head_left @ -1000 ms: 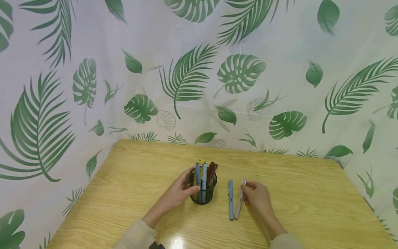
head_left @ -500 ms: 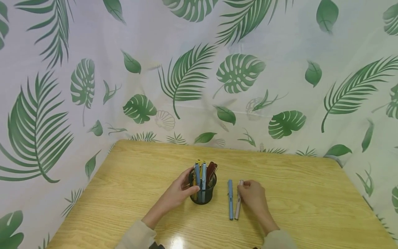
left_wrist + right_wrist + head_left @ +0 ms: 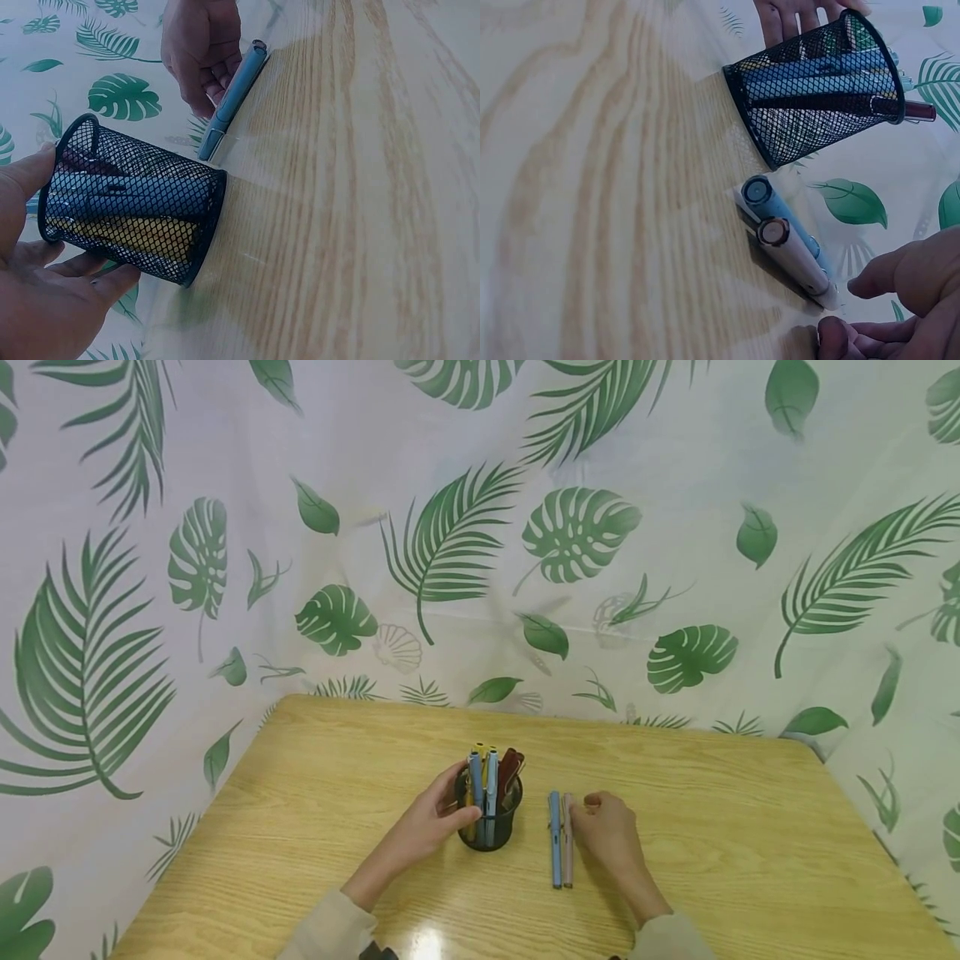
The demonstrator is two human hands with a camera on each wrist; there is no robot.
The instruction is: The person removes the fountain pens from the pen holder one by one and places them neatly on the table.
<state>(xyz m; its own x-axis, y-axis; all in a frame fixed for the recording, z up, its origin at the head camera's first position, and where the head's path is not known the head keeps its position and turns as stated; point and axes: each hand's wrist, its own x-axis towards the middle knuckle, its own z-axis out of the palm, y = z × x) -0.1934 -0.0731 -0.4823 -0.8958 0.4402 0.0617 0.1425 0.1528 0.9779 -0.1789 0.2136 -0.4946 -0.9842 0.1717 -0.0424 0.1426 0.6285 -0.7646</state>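
Observation:
My left hand (image 3: 431, 822) holds the black mesh pen holder (image 3: 127, 202) by its side, thumb near the rim and fingers round the wall. The holder stands upright on the table with blue, yellow and dark red pens (image 3: 510, 768) in it. To its right, a blue pen (image 3: 555, 839) and a pinkish-grey pen (image 3: 567, 852) lie side by side, nearly parallel. My right hand (image 3: 609, 831) is at the upper end of the pinkish-grey pen. In the right wrist view its thumb and fingertips (image 3: 866, 283) stand apart, close to the pen's far end.
A wood-grain table (image 3: 750, 827) carries everything. Behind it hangs a white cloth with green leaf prints (image 3: 450, 543), meeting the table's back edge. A bright light reflection shows on the tabletop near the front.
My right hand has brought the pinkish-grey pen leftward and straightened it, from a slant to alongside the blue pen; its fingers have loosened. The left hand and holder have stayed put.

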